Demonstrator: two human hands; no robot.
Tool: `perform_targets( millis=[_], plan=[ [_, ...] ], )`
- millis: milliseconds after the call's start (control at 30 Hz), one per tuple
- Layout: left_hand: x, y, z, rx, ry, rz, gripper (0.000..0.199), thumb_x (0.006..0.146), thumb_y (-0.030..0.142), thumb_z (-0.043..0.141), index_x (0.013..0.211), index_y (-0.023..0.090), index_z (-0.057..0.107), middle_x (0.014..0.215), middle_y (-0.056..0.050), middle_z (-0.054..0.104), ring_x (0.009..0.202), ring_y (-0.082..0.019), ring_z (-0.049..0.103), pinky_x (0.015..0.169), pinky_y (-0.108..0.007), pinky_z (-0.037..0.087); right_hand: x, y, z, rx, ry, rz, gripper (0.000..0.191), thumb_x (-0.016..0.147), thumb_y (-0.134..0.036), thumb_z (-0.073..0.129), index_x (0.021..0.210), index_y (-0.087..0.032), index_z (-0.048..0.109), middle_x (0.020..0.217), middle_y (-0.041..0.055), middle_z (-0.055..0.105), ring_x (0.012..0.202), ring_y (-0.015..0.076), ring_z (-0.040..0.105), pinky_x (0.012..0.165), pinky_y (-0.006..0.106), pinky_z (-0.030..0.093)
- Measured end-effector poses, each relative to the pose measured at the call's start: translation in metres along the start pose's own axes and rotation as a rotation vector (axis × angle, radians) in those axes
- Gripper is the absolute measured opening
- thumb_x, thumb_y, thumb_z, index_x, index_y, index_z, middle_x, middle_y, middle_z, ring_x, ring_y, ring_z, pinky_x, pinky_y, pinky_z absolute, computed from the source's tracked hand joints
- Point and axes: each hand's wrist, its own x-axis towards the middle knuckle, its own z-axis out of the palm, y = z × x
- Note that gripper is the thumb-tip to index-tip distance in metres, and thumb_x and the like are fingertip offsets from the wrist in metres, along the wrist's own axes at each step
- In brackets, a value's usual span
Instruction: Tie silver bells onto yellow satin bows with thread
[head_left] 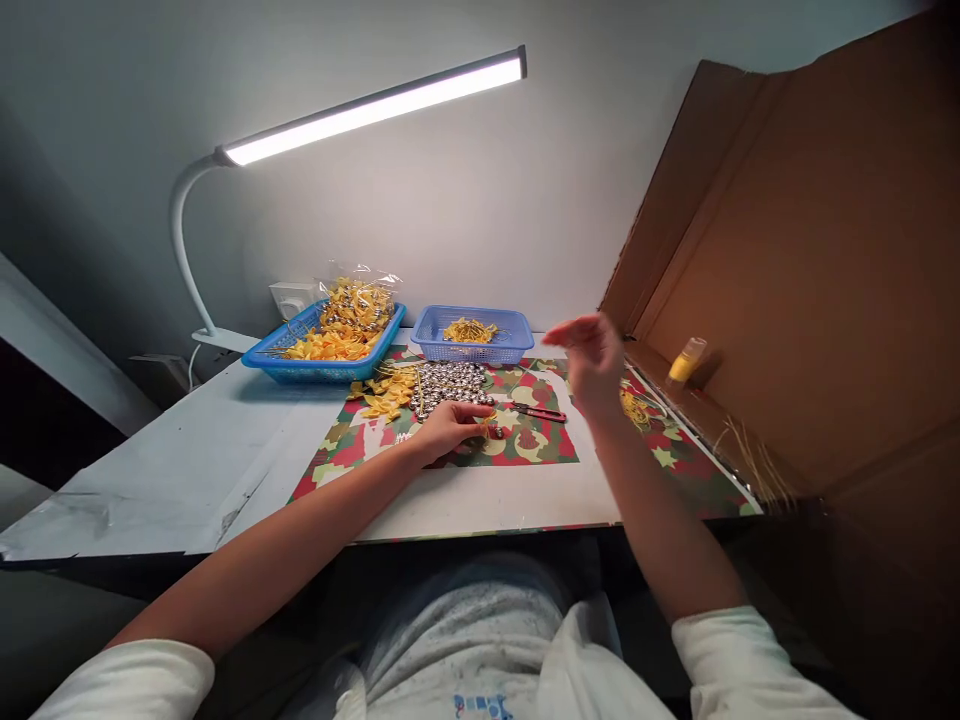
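My left hand (448, 430) is closed, its fingertips pinching a small yellow ribbon piece (489, 428) with a silver bell beside it, low over the patterned mat. Raised above the mat on the right, my right hand (594, 362) is blurred by motion. Its fingers point left and are held together; whether anything thin is between them cannot be made out. Behind my left hand lies a pile of silver bells (450, 385), with yellow ribbon pieces (388, 392) on its left. Red-handled snips (538, 412) rest between my two hands.
A blue basket (322, 373) heaped with yellow ribbon pieces stands back left. Another basket (472, 350) behind the bells holds more yellow pieces. A lamp (375, 108) hangs overhead. To the right are yellow strands (636, 410), a small yellow bottle (686, 362) and a cardboard wall (810, 240).
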Motion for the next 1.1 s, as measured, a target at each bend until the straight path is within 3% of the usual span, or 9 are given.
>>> perform_targets(
  millis=[167,300,433,533,633,700,867,1000,1100],
  plan=[
    [-0.002,0.005,0.0,0.092,-0.003,0.028,0.043,0.058,0.029,0.079,0.099,0.016,0.076,0.082,-0.006,0.072,0.047,-0.007,0.045,0.041,-0.021,0.03,0.055,-0.068,-0.042,0.044,0.19,-0.337,0.013,0.085,-0.02,0.06,0.075,-0.024,0.053,0.07,-0.0019,0.056,0.066,0.0111,0.059,0.065,0.028,0.05],
    [-0.003,0.007,0.0,0.163,-0.034,0.042,0.041,0.064,0.028,0.073,0.102,0.014,0.075,0.066,-0.003,0.069,0.042,-0.006,0.04,0.041,-0.021,0.027,0.061,-0.093,-0.052,0.012,0.115,-0.345,0.013,0.084,-0.018,0.063,0.074,-0.024,0.057,0.068,-0.0005,0.054,0.063,0.0119,0.06,0.065,0.03,0.051],
    [-0.004,0.004,0.002,0.266,-0.019,0.134,0.034,0.067,0.024,0.065,0.098,0.014,0.075,0.074,-0.005,0.072,0.05,-0.011,0.051,0.047,-0.023,0.037,0.053,-0.083,-0.049,0.038,0.04,-0.272,0.013,0.085,-0.029,0.065,0.077,-0.025,0.055,0.068,-0.0027,0.055,0.063,0.0101,0.06,0.065,0.029,0.051],
    [-0.005,0.001,0.007,0.489,0.082,0.328,0.022,0.068,0.017,0.059,0.083,0.016,0.075,0.091,-0.008,0.073,0.071,-0.018,0.061,0.066,-0.029,0.047,0.041,-0.072,-0.043,0.028,-0.057,-0.186,0.02,0.088,-0.043,0.058,0.082,-0.025,0.052,0.066,-0.0046,0.055,0.062,0.0095,0.059,0.063,0.027,0.05],
    [-0.005,0.001,0.01,0.719,0.214,0.56,0.019,0.071,0.014,0.057,0.081,0.018,0.073,0.113,-0.01,0.068,0.102,-0.025,0.058,0.092,-0.04,0.043,0.02,-0.066,-0.034,0.07,-0.152,-0.067,0.025,0.087,-0.048,0.057,0.083,-0.025,0.049,0.058,-0.0069,0.051,0.048,0.0079,0.049,0.052,0.025,0.044],
    [-0.003,0.001,0.011,0.82,0.229,0.655,0.023,0.075,0.014,0.056,0.09,0.018,0.072,0.12,-0.01,0.064,0.11,-0.027,0.053,0.098,-0.043,0.039,0.004,-0.062,-0.029,0.112,-0.193,0.024,0.026,0.087,-0.048,0.059,0.082,-0.025,0.047,0.051,-0.0088,0.044,0.042,0.007,0.038,0.047,0.023,0.039],
    [0.009,0.001,0.012,0.95,0.129,0.658,0.023,0.084,0.03,0.058,0.098,0.022,0.074,0.11,-0.009,0.068,0.103,-0.027,0.055,0.092,-0.043,0.039,-0.029,-0.041,-0.022,0.137,-0.265,0.279,0.024,0.084,-0.045,0.06,0.086,-0.024,0.049,0.057,-0.0076,0.043,0.048,0.0077,0.039,0.046,0.022,0.036],
    [0.011,0.001,0.011,0.959,0.068,0.64,0.024,0.08,0.041,0.063,0.091,0.024,0.076,0.11,-0.008,0.068,0.102,-0.028,0.054,0.089,-0.042,0.037,-0.047,-0.01,-0.021,0.093,-0.391,0.43,0.022,0.084,-0.04,0.058,0.096,-0.022,0.052,0.065,-0.0035,0.059,0.058,0.01,0.052,0.054,0.023,0.043],
    [0.011,0.001,0.009,0.934,0.012,0.657,0.02,0.08,0.041,0.065,0.086,0.026,0.077,0.108,-0.006,0.069,0.103,-0.027,0.054,0.089,-0.04,0.036,-0.06,0.014,-0.021,0.002,-0.476,0.504,0.021,0.083,-0.04,0.058,0.087,-0.02,0.056,0.07,0.0002,0.066,0.059,0.0109,0.057,0.056,0.024,0.046]
  ],
)
